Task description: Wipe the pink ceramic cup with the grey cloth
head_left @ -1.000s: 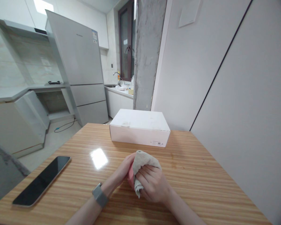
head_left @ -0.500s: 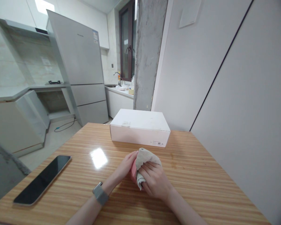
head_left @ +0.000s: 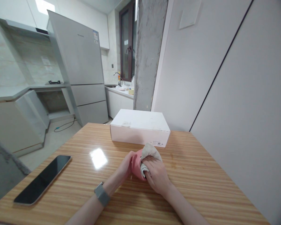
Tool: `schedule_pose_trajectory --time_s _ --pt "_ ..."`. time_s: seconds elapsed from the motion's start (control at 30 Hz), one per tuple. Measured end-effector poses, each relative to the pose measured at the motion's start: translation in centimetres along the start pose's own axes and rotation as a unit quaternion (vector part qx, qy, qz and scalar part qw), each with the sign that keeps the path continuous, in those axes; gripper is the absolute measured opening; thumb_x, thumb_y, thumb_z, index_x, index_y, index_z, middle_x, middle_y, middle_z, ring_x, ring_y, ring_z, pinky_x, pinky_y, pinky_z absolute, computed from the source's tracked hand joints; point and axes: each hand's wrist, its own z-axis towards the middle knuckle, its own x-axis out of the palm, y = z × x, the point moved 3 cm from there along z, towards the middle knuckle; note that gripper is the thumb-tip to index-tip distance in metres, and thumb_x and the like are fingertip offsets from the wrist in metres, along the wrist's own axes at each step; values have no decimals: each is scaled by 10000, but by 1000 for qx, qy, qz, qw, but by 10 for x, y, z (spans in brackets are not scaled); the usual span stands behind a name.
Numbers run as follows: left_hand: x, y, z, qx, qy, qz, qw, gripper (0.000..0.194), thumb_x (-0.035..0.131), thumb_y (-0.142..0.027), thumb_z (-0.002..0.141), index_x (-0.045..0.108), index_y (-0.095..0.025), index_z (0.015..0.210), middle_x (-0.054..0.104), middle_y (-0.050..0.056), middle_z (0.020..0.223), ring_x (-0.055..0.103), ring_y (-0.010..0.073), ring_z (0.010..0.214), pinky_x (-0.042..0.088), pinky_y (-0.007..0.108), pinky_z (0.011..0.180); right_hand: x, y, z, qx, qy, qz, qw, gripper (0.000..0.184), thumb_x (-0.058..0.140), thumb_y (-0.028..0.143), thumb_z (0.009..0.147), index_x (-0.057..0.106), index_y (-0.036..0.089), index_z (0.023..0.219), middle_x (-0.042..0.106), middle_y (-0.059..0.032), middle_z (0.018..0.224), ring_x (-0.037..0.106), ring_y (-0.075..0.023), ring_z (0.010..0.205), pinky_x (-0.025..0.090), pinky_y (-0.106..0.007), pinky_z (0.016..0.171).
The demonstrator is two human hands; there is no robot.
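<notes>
My left hand (head_left: 126, 164) is closed around the left side of a pink cup-like vessel (head_left: 136, 165), held low over the table. The vessel is tilted, and its open end seems to face right. A light grey cloth (head_left: 151, 150) covers that end, bunched up and folded at its lower edge. My right hand (head_left: 157, 175) grips the cloth and pushes it against the vessel, with its fingertips hidden in the folds. The cloth and both hands hide much of the vessel, so its exact kind does not show.
Behind the hands stands a closed white box (head_left: 140, 126) on the wood-grain table (head_left: 201, 184). A black phone (head_left: 43, 179) lies at the left. A wall (head_left: 239, 109) runs along the right side, and a fridge (head_left: 79, 62) stands beyond the table.
The pink vessel has turned and shows more of its side. Cloth and right hand have shifted slightly up and to the right; my left hand still holds the vessel.
</notes>
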Motion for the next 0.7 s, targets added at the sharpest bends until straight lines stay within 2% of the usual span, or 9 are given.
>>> schedule_pose_trajectory --time_s 0.13,0.3,0.43,0.6,0.7 --pt "-3 -5 -1 63 -40 75 994 291 626 -458 753 552 -192 661 557 -30 684 500 160 755 381 278 802 0 4 1 -17 14 8 1000 248 367 218 888 567 152 1019 661 -135 1021 604 -241 978 464 -417 920" --pt "-1 -7 -9 89 -28 129 987 333 608 -510 778 530 -192 714 533 -40 698 474 138 724 375 255 751 0 5 1 -9 24 11 1000 245 365 219 893 575 153 1001 662 -141 1023 602 -247 996 459 -431 934" --pt "-1 -9 -8 74 -18 134 988 365 615 -544 758 533 -189 780 564 -34 718 501 134 720 384 239 708 -1 4 2 16 -21 -5 1000 268 352 208 901 577 157 1037 675 -126 993 616 -241 960 478 -417 909" --pt "-1 -12 -10 33 6 121 992 423 642 -573 723 520 -190 856 562 -49 653 481 94 570 351 204 552 2 3 -1 53 -53 -8 997 281 354 197 908 575 162 1078 675 -115 1027 621 -238 970 490 -399 889" --pt "1 -9 -14 15 34 72 997 396 664 -526 734 521 -197 901 617 -24 734 541 104 609 413 220 593 0 2 -2 57 -65 -19 996 278 360 198 900 575 157 1071 675 -124 1011 622 -251 947 498 -409 864"
